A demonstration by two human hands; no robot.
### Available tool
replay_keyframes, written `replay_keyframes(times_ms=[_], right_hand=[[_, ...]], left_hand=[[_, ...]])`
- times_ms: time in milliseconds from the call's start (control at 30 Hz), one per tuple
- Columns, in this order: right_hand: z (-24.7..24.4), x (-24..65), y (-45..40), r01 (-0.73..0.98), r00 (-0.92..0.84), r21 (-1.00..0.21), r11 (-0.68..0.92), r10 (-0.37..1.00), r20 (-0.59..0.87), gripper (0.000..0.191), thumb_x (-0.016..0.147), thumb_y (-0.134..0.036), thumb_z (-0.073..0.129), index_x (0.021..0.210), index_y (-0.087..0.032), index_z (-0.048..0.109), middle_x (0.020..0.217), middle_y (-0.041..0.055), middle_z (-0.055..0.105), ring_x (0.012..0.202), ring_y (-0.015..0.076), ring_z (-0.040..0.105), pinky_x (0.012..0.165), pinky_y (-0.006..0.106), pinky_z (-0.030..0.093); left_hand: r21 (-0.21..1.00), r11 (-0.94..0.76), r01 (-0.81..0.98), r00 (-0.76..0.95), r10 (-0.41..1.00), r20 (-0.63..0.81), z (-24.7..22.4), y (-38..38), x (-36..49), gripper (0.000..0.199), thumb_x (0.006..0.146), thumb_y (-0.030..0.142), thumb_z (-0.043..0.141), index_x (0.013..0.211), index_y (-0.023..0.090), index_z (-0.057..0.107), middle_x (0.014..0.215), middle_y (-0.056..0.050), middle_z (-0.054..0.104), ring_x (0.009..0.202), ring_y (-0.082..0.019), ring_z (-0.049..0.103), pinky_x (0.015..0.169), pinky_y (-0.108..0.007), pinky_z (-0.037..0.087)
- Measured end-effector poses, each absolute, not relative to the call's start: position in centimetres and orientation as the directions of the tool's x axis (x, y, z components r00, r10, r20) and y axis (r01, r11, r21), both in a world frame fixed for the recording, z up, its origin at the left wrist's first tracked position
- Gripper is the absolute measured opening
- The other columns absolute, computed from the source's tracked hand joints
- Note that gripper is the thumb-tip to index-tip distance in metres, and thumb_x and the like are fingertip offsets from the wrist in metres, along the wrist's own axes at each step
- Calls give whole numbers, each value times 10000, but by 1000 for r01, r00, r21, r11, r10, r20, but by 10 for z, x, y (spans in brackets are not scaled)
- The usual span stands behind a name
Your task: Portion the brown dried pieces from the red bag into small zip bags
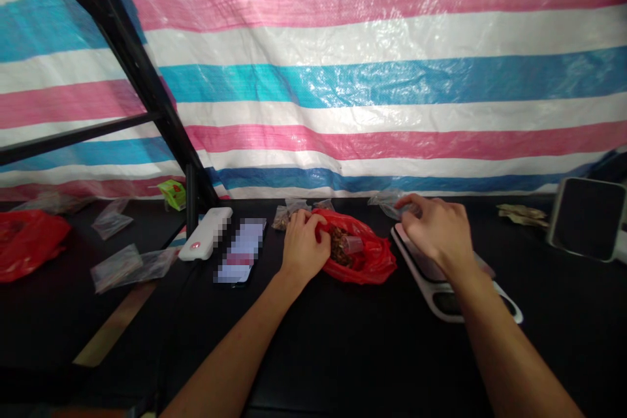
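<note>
My left hand [304, 245] is closed at the left rim of a red plastic bag [375, 261], its fingers curled over the edge. Brown dried bits [337, 243] fill the bag's opening, and a small clear plastic piece [353, 245] lies on top of them. Over a white kitchen scale [431, 297], my right hand [438, 228] has its thumb and fingers pinched at a clear plastic bag [386, 201]. My hand and forearm hide part of the scale's plate. Small clear packets of brown bits [281, 217] lie just beyond my left hand.
Left of my hand lie a phone [242, 251] and a white power bank [206, 234]. Farther left are clear bags [117, 268], a green packet [173, 194] and another red bag [32, 245]. A dark-screened device [588, 219] stands right. A black metal post [147, 88] slants behind.
</note>
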State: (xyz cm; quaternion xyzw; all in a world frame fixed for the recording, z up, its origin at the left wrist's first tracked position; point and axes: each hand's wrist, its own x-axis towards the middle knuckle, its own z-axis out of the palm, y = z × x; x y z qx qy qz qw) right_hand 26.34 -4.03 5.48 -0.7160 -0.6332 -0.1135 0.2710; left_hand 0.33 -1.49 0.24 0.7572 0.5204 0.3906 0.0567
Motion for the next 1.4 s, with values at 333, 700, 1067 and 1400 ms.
replay_keyframes(times_ms=[333, 700, 1067, 1400], right_hand=[[41, 311, -37, 973, 109, -228, -31, 934, 340, 452, 892, -221, 429, 1118, -291, 814, 1182, 92, 760, 1095, 346, 655, 897, 491, 504], [63, 295, -55, 856, 404, -517, -19, 650, 644, 367, 853, -190, 411, 939, -233, 765, 996, 95, 769, 1011, 330, 665, 840, 418, 446], [65, 292, -59, 815, 504, -579, -30, 532, 681, 341, 827, -194, 405, 880, -214, 741, 914, 119, 741, 978, 331, 657, 809, 404, 447], [60, 297, -54, 803, 551, -591, -76, 473, 688, 340, 811, -188, 418, 857, -204, 755, 891, 104, 749, 922, 312, 663, 738, 380, 422]], left_hand=[[490, -460, 741, 156, 827, 541, 3, -15, 3, 158, 854, 115, 603, 929, 225, 687, 985, -78, 590, 1035, -276, 579, 970, -460, 506], [603, -480, 637, 219, 863, 455, -1, -13, 3, 227, 838, 93, 595, 973, 243, 700, 994, -42, 691, 932, -213, 682, 890, -355, 554], [655, -523, 545, 206, 841, 501, 12, -20, -1, 244, 871, 112, 525, 753, 220, 709, 789, -4, 729, 792, -182, 686, 794, -312, 547], [562, -683, 466, 586, 715, 383, 4, -16, -5, 422, 873, 134, 587, 1277, 237, 655, 1314, -65, 685, 1252, -235, 610, 1153, -397, 458]])
